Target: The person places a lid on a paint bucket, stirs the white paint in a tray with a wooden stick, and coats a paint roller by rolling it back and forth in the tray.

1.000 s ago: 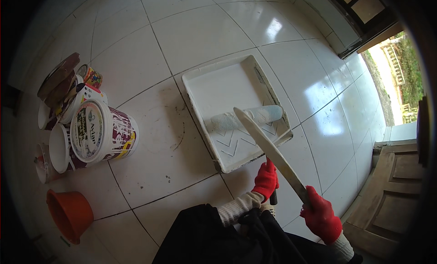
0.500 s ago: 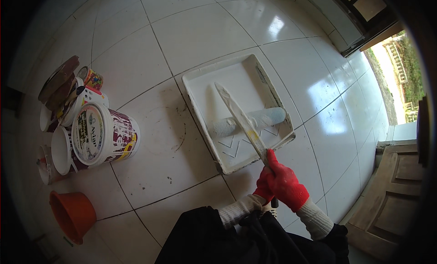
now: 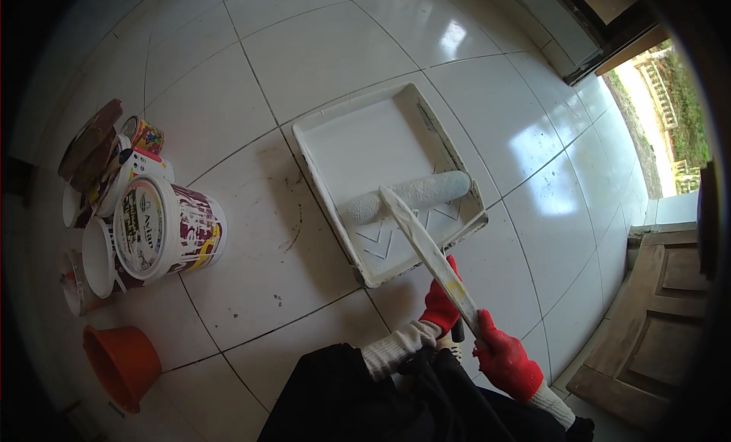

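White-smeared roller pole slants up-left into tray, both red-gloved hands' fingers clamped around it.

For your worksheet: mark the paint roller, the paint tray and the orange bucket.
paint roller (image 3: 415, 194): head view, middle of its white sleeve.
paint tray (image 3: 352, 111): head view, far rim.
orange bucket (image 3: 126, 362): head view, outer wall.

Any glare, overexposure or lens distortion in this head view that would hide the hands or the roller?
Head view: strong fisheye bend, tile joints curve toward a dark vignetted rim; daylight through the doorway is blown out; glare patches sit on the floor tiles; the paint tray, roller, left hand and right hand read sharp and evenly lit.
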Demonstrator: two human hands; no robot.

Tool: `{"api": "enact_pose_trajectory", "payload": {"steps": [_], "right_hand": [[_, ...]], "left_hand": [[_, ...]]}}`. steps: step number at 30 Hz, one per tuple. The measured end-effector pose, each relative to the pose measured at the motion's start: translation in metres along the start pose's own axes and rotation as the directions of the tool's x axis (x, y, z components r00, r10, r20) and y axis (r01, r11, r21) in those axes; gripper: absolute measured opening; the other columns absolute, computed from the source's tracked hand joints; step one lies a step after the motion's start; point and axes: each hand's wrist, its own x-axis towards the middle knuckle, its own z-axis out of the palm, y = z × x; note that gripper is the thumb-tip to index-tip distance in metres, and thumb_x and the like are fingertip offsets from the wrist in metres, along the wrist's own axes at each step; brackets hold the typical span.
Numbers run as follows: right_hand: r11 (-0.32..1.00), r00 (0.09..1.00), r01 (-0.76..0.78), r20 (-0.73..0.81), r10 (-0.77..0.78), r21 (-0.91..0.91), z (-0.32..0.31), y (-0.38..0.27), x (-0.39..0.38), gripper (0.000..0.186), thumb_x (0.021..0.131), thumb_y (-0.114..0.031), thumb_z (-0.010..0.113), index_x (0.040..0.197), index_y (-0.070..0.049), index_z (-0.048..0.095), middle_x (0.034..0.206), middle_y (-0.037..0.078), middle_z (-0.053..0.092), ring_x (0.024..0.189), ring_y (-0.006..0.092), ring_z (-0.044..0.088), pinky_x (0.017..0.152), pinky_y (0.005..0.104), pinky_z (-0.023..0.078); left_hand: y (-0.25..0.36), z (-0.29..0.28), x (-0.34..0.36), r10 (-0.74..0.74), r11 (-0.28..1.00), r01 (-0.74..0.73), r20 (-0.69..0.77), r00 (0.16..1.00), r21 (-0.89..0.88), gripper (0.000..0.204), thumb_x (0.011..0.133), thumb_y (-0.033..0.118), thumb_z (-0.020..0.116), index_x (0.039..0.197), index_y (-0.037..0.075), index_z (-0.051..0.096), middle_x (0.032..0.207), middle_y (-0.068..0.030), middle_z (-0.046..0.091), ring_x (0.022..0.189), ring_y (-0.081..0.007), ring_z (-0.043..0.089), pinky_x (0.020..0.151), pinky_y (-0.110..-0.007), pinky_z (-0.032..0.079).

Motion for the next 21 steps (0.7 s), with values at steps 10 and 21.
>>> {"api": "enact_pose_trajectory", "payload": {"steps": [10,21], "right_hand": [[0.912,0.956,-0.285,0.014,0.295,0.295,-0.045,-0.018,-0.042,0.048,0.092,0.001,0.059,0.138,-0.003,0.048,0.083,0.012,0.067,0.076,0.0202,0.071,0.069,0.0359,0.058],[0.964,0.912,0.163,-0.340,-0.229,-0.211,-0.021,-0.009,0.101,0.066,0.088,0.011,0.055,0.149,-0.009,0.038,0.103,0.016,0.056,0.087,0.0252,0.061,0.073,0.0365,0.055]], "left_hand": [[0.104,0.000,-0.019,-0.330,0.914,0.296,-0.087,0.940,-0.276,0.056,0.100,0.054,0.046,0.127,0.004,0.044,0.081,-0.0075,0.056,0.069,-0.0150,0.059,0.058,-0.031,0.048],[0.114,0.004,-0.024,-0.330,0.922,0.290,-0.125,0.936,-0.258,0.068,0.095,0.073,0.036,0.093,0.006,0.048,0.053,-0.0020,0.046,0.038,-0.0165,0.048,0.042,-0.030,0.040]]}}
